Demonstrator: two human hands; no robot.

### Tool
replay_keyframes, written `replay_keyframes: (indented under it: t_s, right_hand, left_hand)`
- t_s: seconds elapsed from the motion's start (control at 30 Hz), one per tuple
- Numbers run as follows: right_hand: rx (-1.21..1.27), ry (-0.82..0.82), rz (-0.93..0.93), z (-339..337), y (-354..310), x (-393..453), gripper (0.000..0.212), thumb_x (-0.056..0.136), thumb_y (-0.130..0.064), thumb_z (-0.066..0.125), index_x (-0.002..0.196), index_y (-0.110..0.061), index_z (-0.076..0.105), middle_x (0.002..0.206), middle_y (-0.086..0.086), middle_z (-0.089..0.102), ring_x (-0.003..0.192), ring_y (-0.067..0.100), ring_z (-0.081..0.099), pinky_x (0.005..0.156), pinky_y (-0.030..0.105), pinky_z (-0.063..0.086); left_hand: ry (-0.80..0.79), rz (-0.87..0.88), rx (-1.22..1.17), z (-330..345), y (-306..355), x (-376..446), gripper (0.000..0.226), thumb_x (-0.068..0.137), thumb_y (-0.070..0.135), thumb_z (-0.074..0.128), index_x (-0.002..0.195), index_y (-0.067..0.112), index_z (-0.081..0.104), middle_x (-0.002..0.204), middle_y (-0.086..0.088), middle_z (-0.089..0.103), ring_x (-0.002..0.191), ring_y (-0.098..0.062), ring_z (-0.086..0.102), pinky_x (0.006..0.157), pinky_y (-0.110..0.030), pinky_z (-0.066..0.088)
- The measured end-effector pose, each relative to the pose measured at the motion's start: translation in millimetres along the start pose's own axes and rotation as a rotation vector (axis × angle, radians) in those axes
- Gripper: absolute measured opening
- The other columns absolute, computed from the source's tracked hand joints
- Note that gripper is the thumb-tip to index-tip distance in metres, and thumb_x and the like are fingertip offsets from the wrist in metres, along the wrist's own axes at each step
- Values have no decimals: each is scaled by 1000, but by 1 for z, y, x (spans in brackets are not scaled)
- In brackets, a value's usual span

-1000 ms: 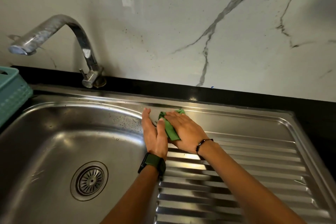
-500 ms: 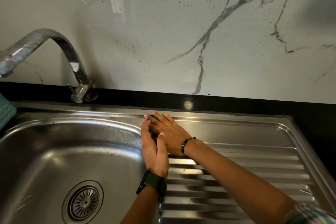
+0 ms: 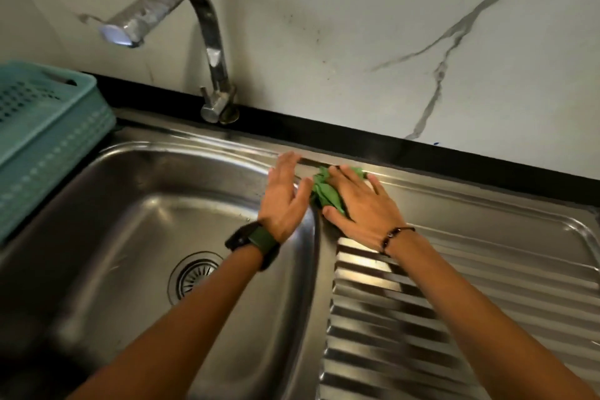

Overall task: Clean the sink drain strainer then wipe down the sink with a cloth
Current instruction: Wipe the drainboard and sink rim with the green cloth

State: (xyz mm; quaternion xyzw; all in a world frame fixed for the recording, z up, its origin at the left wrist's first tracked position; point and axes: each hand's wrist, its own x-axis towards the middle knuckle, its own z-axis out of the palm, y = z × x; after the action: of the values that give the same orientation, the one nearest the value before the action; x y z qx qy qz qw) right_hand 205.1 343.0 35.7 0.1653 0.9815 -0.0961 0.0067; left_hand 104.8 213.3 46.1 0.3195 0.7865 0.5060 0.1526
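Observation:
A crumpled green cloth (image 3: 324,193) lies on the flat steel strip between the sink basin (image 3: 130,237) and the ribbed drainboard (image 3: 454,318). My right hand (image 3: 360,204) lies flat on the cloth with straight fingers, pressing it to the steel. My left hand (image 3: 284,198) stands on its edge at the basin's right rim, fingers straight, just left of the cloth. The round drain strainer (image 3: 191,276) sits in the basin floor, partly hidden by my left forearm.
A curved chrome tap (image 3: 207,42) rises from the back rim, its spout over the basin's left part. A teal plastic basket (image 3: 42,130) stands at the sink's left edge. A black counter strip and a marble wall run behind.
The view has swung left, bringing the tap and basket further in. My right hand has slid right, uncovering the cloth again. My left hand stays at the basin rim.

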Motion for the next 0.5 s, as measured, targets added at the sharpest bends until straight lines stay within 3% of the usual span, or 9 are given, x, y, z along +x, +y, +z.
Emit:
replay_keyframes:
  t_s: [0.07,0.1,0.2,0.33,0.5]
  right_hand:
    - [-117,74,3,3,0,-9,54,91,-45,36,140,-22,31,154,0,24,143,18,15,117,40,11]
    - [-177,134,7,4,-5,-9,50,92,-41,39,136,-18,38,149,6,33,139,24,25,114,40,21]
    - [-199,236,138,8,-25,9,38,91,-31,48,120,-7,53,122,15,52,112,30,47,91,38,44]
    - [-136,291,332,10,-58,51,34,89,-25,55,111,0,56,110,20,54,103,35,49,82,39,46]
    - [-188,349,215,21,-128,94,23,58,-4,78,78,1,66,77,19,63,69,36,61,56,31,51]
  left_hand:
    - [15,-41,39,-24,-11,10,46,96,22,43,140,12,33,151,-9,29,141,-22,24,112,-28,18]
    - [21,-62,29,-35,-16,12,46,96,22,42,140,14,33,151,-9,29,140,-22,25,113,-31,20]
    - [30,-62,7,-65,-32,13,46,96,26,42,140,17,33,149,-5,32,138,-18,28,110,-30,26]
    - [17,-44,-18,-100,-54,11,45,95,27,42,138,17,35,144,4,36,135,-13,28,109,-29,25]
    - [56,-84,-83,-122,-73,17,39,95,20,42,135,19,39,138,0,45,125,-10,36,104,-26,28]
